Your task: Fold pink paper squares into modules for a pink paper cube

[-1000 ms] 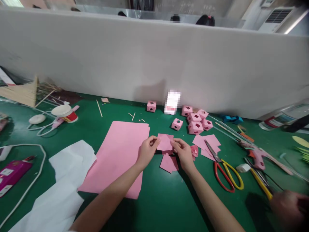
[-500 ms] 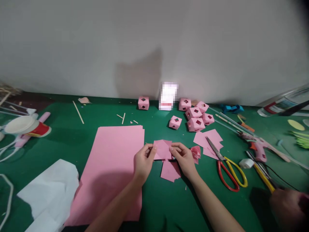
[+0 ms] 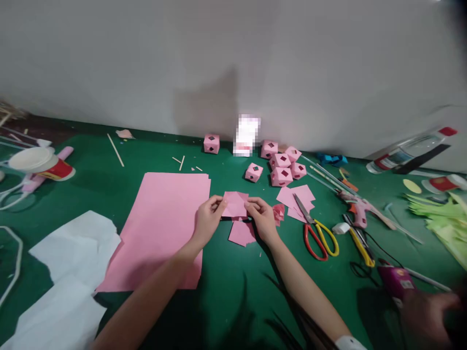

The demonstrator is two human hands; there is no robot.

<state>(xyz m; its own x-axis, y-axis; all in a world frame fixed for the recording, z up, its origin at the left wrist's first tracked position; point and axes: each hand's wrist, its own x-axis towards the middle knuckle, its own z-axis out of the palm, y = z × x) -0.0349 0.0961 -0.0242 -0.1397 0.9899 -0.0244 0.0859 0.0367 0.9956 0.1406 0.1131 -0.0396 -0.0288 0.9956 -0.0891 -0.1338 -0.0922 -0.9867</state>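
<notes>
My left hand [image 3: 206,221] and my right hand [image 3: 261,218] both pinch a small pink paper square [image 3: 235,204], held just above the green table [image 3: 233,301]. The left fingers grip its left edge, the right fingers its right edge. Below it lies another small pink paper piece [image 3: 241,233]. A stack of large pink sheets [image 3: 158,228] lies flat to the left of my left hand. A crumpled pink folded piece [image 3: 279,212] sits just right of my right hand.
Several pink paper cubes [image 3: 282,170] stand near the grey wall. Red-and-yellow scissors [image 3: 315,233] lie on cut pink squares [image 3: 297,197]; a pink glue gun [image 3: 359,211] and yellow tool lie further right. White paper [image 3: 69,272] lies left. Another person's hand [image 3: 426,311] is at bottom right.
The camera has tilted down and shifted, so the table items sit higher and leftward in view. My hands keep the same pinch on the pink square. The other person's hand now holds a purple object.
</notes>
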